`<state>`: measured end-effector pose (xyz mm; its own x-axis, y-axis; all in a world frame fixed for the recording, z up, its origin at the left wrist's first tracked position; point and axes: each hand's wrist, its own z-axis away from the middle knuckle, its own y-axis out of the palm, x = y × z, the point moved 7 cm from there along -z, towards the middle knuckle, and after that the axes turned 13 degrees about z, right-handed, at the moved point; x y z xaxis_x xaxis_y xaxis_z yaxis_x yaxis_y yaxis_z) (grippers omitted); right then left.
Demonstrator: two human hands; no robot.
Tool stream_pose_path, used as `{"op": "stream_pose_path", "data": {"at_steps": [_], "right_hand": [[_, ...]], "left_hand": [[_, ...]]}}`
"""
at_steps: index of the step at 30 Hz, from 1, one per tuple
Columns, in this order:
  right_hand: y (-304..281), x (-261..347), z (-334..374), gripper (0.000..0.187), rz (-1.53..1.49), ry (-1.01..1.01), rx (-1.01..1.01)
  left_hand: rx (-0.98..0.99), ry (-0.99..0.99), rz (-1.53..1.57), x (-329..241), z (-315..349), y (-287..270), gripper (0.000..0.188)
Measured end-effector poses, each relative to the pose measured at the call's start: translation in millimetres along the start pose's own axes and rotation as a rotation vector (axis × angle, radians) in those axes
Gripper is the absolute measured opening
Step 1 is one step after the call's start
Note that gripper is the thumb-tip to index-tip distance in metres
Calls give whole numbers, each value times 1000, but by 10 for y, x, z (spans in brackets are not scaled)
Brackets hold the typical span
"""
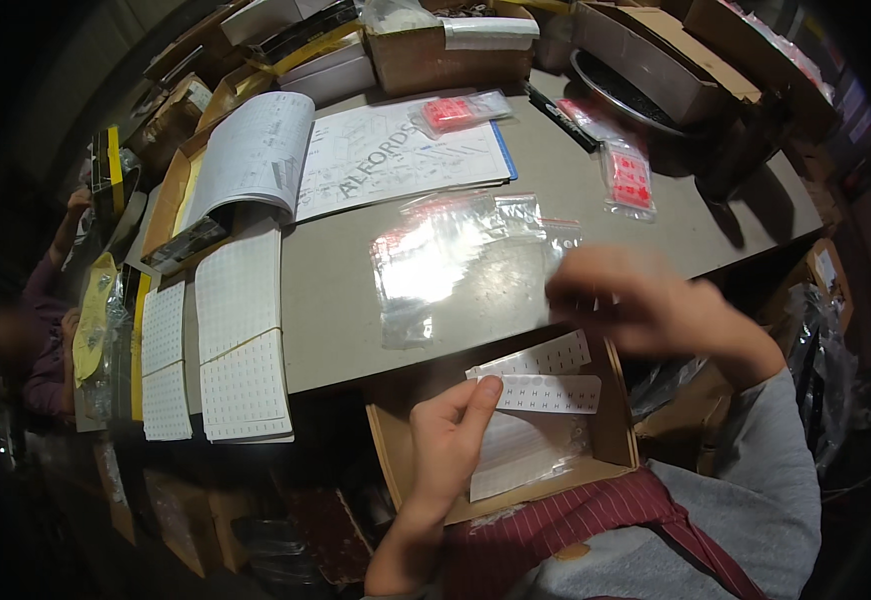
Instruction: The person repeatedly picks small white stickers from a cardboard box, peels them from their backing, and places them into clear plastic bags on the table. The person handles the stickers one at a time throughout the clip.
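Low at the centre, my left hand (453, 430) pinches the end of a white label strip (556, 396) between thumb and fingers. Another printed label strip (546, 352) lies behind it, angled upward. My right hand (636, 300) is smeared by motion above the table's front edge, its fingers curled; whether it holds anything is unclear. It is nearest to the clear zip bags (496, 275), which lie overlapping and glossy on the grey table. Below my hands, an open cardboard box (393, 455) at my lap holds clear plastic bags (526, 455).
Banded stacks of label sheets (246, 380) stand at the table's left edge. Behind lie an open booklet (356, 150), red-printed packets (628, 178), a black marker (566, 118) and a round dark tray (621, 95). Cardboard boxes (406, 60) line the back. Another person's sleeve (46, 290) shows far left.
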<state>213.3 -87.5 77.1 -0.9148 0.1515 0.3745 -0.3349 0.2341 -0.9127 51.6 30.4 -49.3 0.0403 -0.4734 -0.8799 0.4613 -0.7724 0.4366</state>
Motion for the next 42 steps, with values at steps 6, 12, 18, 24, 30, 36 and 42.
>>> {"op": "stream_pose_path", "data": {"at_steps": [6, 12, 18, 24, 30, 36, 42], "right_hand": [[-111, -776, -151, 27, 114, 290, 140], [-48, -822, -225, 21, 411, 292, 211], [-122, -855, -605, 16, 83, 124, 101], [81, -962, -767, 17, 234, 109, 74], [-169, -1086, -542, 38, 348, 421, 114], [140, -962, 137, 50, 514, 173, -181], [378, -80, 539, 46, 264, -113, -91]], "left_hand": [[70, -62, -126, -6, -20, 64, 31], [68, -62, -96, 17, -31, 20, 30], [102, -114, -140, 35, -13, 63, 30], [94, -87, -70, 29, 8, 44, 31], [129, -129, -140, -69, 59, 31, 30], [38, 48, 121, -524, 190, -30, 29], [-75, 202, 22, -783, 323, -155, 34]]}}
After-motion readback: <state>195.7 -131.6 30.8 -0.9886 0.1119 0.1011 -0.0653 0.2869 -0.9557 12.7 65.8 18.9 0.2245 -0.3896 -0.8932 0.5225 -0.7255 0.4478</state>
